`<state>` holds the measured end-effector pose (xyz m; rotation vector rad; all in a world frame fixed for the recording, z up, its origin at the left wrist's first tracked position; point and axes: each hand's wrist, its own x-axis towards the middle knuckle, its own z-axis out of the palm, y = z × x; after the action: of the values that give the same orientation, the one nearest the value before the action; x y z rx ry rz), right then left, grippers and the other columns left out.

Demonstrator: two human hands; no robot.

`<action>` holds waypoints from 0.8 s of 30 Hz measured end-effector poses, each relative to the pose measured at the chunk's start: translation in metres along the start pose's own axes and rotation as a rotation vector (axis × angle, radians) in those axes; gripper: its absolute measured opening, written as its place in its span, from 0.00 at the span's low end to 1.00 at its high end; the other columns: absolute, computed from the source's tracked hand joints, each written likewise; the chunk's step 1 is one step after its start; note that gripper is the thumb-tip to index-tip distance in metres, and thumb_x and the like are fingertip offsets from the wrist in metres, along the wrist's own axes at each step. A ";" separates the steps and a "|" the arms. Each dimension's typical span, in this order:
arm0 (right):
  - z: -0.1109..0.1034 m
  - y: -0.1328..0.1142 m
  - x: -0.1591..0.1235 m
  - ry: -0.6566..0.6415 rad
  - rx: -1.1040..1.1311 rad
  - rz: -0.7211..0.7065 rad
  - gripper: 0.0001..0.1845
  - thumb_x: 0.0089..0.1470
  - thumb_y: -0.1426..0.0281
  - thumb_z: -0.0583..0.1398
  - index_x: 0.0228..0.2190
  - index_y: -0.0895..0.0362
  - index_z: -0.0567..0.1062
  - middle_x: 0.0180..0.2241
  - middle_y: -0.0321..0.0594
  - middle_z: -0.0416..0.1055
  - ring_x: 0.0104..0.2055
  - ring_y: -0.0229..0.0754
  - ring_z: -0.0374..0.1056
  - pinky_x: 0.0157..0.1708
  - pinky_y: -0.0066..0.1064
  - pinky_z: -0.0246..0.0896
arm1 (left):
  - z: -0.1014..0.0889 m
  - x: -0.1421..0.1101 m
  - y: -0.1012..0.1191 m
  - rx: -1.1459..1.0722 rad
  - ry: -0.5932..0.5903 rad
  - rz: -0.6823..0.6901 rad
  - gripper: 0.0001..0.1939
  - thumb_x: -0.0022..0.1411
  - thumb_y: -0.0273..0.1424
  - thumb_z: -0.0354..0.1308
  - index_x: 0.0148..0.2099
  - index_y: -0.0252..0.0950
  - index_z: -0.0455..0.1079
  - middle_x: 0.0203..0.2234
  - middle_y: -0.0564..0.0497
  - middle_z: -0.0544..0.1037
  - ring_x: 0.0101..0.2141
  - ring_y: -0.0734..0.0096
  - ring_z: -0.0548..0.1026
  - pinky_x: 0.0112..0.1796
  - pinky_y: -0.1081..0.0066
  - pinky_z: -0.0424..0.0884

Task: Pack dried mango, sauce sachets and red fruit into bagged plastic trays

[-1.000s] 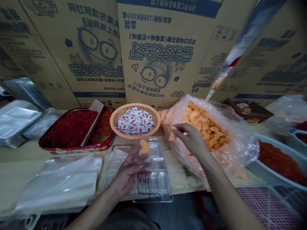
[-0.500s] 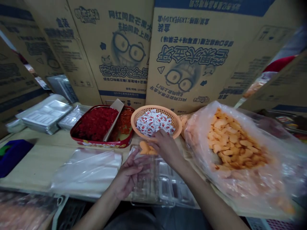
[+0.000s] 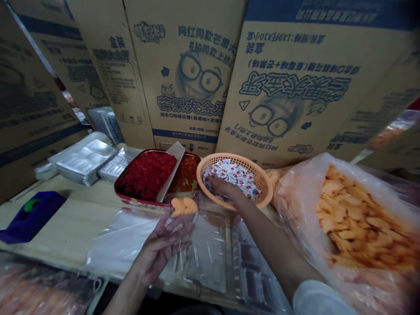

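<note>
My left hand (image 3: 159,247) holds up a clear plastic tray (image 3: 207,245), its fingers spread along the side and underneath. Orange curved candy pieces (image 3: 184,206) lie in the tray's far end, close to the red tin. My right hand (image 3: 221,184) reaches into an orange perforated basket (image 3: 266,192), its fingers curled together among small white sachets with red print (image 3: 241,176). The fingertips are sunk in the sachets, so whatever they pinch is hidden.
A red tin (image 3: 138,202) of red and orange pieces, split by a white divider (image 3: 171,170), stands behind. At right is a bag (image 3: 295,188) of orange candies. Stacked trays (image 3: 83,159), a blue tape dispenser (image 3: 36,218) and plastic sheets (image 3: 121,240) lie left; cartons (image 3: 193,26) stand behind.
My right hand has gone from beside the orange candies into the basket's sachets. My left hand has raised the tray with the candies towards the tin. The view has turned slightly left.
</note>
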<state>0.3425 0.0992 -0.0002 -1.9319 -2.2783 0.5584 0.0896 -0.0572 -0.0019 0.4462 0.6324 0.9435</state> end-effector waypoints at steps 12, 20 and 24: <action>-0.019 0.024 -0.030 0.207 0.349 0.138 0.07 0.46 0.73 0.52 0.26 0.59 0.70 0.21 0.33 0.66 0.20 0.32 0.61 0.20 0.23 0.56 | -0.024 0.009 0.018 0.002 0.009 0.124 0.38 0.51 0.17 0.55 0.61 0.47 0.50 0.52 0.45 0.68 0.50 0.55 0.69 0.50 0.50 0.63; -0.023 0.021 -0.034 0.321 0.456 0.159 0.08 0.43 0.66 0.55 0.19 0.57 0.67 0.16 0.32 0.63 0.18 0.33 0.58 0.18 0.24 0.53 | -0.034 0.011 0.020 -0.018 -0.017 0.138 0.38 0.50 0.17 0.55 0.61 0.48 0.51 0.47 0.47 0.73 0.49 0.57 0.70 0.49 0.50 0.63; -0.030 -0.002 -0.043 0.376 0.549 0.198 0.08 0.42 0.64 0.56 0.20 0.56 0.66 0.14 0.31 0.62 0.16 0.33 0.57 0.16 0.24 0.51 | -0.037 0.012 0.022 -0.036 -0.023 0.145 0.37 0.50 0.16 0.54 0.60 0.47 0.53 0.48 0.47 0.72 0.48 0.56 0.70 0.50 0.49 0.62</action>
<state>0.3583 0.0633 0.0349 -1.7961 -1.5192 0.6818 0.0571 -0.0324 -0.0192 0.4750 0.5672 1.0842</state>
